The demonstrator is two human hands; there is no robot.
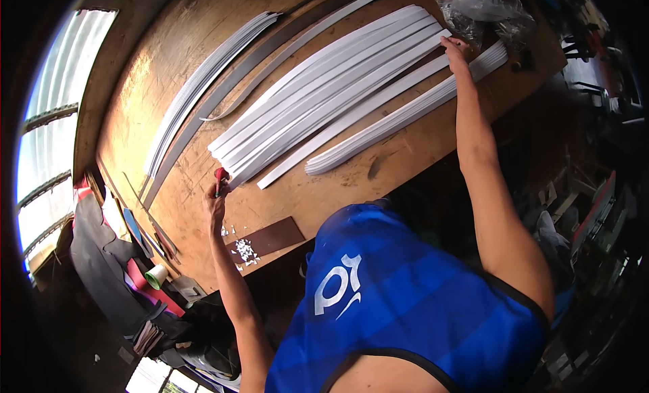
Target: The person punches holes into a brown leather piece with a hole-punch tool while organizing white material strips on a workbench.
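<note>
Long white strips lie side by side in a wide group across the wooden table. My left hand is closed around a small red tool at the near-left ends of the strips. At their far-right ends, my right hand pinches the end of one white strip. A separate single strip lies just below the group. Nearer me is a stacked bundle of white strips, whose right part passes behind my right wrist.
Another strip bundle and a long grey band lie at the left. Clear plastic bags sit at the back right. White scraps are on a brown board by the front edge. Rolled materials stand left of the table.
</note>
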